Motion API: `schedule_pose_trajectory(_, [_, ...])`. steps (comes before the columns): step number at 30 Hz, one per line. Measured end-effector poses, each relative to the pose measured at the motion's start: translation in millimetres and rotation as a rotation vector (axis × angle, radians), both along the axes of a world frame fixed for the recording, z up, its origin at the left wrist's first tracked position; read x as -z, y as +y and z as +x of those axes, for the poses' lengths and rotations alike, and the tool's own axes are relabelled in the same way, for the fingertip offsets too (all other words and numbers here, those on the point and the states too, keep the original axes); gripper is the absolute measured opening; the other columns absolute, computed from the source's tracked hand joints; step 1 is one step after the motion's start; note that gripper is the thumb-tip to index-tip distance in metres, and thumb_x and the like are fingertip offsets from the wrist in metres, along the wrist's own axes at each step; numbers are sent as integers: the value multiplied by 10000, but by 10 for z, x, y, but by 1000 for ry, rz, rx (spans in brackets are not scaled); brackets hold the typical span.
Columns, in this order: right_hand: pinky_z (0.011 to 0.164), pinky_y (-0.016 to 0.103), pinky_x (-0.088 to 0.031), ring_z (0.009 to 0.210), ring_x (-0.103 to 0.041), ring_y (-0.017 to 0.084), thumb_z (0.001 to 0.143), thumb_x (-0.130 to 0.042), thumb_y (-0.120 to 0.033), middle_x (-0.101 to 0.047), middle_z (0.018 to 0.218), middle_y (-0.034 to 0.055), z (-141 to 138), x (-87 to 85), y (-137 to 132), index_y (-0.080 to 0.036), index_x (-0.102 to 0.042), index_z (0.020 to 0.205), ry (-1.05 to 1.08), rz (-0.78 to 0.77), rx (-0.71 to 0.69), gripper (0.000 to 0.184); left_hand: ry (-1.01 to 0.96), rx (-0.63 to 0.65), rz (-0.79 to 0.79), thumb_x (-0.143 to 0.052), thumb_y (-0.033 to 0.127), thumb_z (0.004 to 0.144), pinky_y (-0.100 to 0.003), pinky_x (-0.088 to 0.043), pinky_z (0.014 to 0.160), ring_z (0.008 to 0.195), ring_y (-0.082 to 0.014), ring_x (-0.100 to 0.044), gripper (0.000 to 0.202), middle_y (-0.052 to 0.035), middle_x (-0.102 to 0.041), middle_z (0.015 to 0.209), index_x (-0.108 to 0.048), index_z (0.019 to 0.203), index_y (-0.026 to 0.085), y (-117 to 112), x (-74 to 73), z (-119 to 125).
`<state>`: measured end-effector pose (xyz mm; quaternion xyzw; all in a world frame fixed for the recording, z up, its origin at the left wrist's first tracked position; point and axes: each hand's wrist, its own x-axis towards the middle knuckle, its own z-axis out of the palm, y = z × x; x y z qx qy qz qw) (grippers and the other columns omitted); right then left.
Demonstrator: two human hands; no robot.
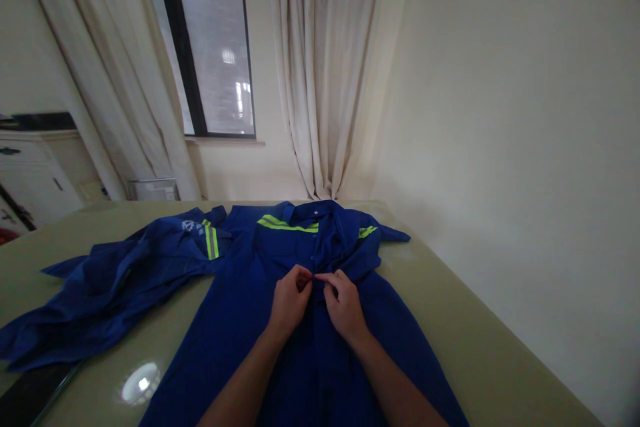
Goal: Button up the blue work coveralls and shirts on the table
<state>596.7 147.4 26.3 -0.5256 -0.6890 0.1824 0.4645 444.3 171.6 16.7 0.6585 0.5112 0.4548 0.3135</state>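
A blue work coat [235, 320] with yellow-green reflective strips lies spread on the table, its collar at the far side. Both hands meet at the middle of its front. My left hand [291, 299] pinches the cloth at the front edge, thumb and fingers together. Close beside it, my right hand [344, 300] pinches the same spot from the other side, its fingertips nearly touching the left ones. A button between the fingertips is too small to make out. Above the hands the front hangs partly open, with folds on the right side.
A second blue garment [145, 260] with a reflective strip and a white emblem lies crumpled on the left. Under its near end is a dark flat object [37, 390]. The greenish table [480, 347] borders a wall [510, 113] on the right. Curtains [325, 80] and a window [215, 40] stand behind.
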Motion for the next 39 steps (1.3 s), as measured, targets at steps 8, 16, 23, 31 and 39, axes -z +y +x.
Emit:
schedule_pose_trajectory(8, [708, 267, -460, 762, -634, 180, 894, -568, -155, -685, 875, 24, -39, 31, 7, -220, -738, 1008, -80, -13, 21, 215, -133, 86, -52, -606, 348, 852, -292, -570, 780, 844, -198, -748, 176, -38, -775, 889, -661, 939, 205, -4, -43, -14])
schedule_pose_trajectory(16, [666, 269, -423, 703, -606, 180, 856, -582, -147, -653, 786, 6, -48, 33, 57, -212, -705, 874, -97, -44, 66, 140, -228, 122, -89, -687, 404, 826, -331, -574, 805, 892, -239, -751, 250, -81, -789, 936, -699, 936, 179, 29, -16, 3])
schedule_pose_trajectory(23, [632, 265, -400, 661, -593, 175, 856, -595, -192, -633, 736, -4, -51, 41, 49, -212, -702, 856, -81, -43, 94, 108, -241, 122, -122, -674, 373, 809, -334, -570, 812, 886, -240, -753, 268, -88, -796, 934, -729, 962, 161, 88, 40, 4])
schedule_pose_trajectory(31, [593, 260, -386, 617, -577, 175, 850, -610, -257, -610, 672, -17, -25, 128, 91, -214, -681, 845, 9, -65, 80, 84, -181, 82, -102, -652, 351, 807, -325, -560, 761, 826, -233, -748, 238, -76, -789, 881, -737, 925, 163, 86, 45, 13])
schedule_pose_trajectory(39, [609, 262, -374, 640, -562, 173, 846, -568, -221, -602, 702, -11, -19, 98, 93, -217, -654, 790, -7, -53, 71, 102, -166, 84, -121, -689, 406, 797, -316, -546, 734, 808, -234, -741, 267, -71, -789, 862, -748, 895, 165, 83, 39, 15])
